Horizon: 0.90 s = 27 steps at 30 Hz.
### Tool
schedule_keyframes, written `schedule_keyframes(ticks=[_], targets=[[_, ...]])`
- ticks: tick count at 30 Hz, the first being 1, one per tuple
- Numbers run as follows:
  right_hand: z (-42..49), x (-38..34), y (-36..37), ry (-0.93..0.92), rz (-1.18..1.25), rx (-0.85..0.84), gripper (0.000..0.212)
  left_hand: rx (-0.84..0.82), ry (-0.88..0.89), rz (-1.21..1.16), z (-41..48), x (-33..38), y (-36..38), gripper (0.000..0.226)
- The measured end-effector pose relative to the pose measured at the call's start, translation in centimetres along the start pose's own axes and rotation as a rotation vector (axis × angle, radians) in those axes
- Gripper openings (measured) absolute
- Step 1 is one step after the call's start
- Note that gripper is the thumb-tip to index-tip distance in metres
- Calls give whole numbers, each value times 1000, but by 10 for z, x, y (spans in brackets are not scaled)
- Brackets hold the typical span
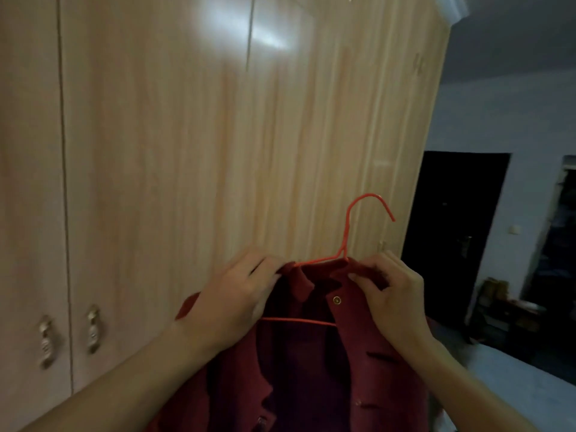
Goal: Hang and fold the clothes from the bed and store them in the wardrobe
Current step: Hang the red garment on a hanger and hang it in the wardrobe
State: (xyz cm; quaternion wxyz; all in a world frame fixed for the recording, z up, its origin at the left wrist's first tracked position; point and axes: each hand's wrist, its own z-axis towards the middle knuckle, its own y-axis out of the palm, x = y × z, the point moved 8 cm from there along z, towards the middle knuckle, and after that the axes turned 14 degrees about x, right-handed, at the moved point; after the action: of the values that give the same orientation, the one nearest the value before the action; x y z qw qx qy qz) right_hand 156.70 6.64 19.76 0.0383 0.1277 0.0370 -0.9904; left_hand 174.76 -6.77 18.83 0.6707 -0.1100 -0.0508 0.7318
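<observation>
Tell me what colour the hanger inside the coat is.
The hanger is orange-red, clearest in the head view.

The coat (pixel 311 369) is a deep wine red, plain, with a small brass-gold button (pixel 336 300) near the collar. The hanger (pixel 347 232) is a brighter orange-red. The wardrobe (pixel 187 151) is pale beige wood with fine vertical grain and silvery handles (pixel 93 328). The door (pixel 452 244) beyond is black, the wall (pixel 498 120) bluish grey.

I have one head-worn wide-angle view. It faces the wardrobe (pixel 187 182) close up, with a dark doorway (pixel 452 238) at right.
</observation>
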Motion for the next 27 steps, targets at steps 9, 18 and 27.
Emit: schedule_keyframes(ticks=[9,18,27], targets=[[-19,-8,126,15,220,-35,29,-32,-80,92,-24,-72,-6,19],[-23,23,198,74,404,-115,19,-147,-60,250,-16,-106,52,7],[-35,0,257,-69,563,-480,22,-59,-300,448,-53,-149,16,10]])
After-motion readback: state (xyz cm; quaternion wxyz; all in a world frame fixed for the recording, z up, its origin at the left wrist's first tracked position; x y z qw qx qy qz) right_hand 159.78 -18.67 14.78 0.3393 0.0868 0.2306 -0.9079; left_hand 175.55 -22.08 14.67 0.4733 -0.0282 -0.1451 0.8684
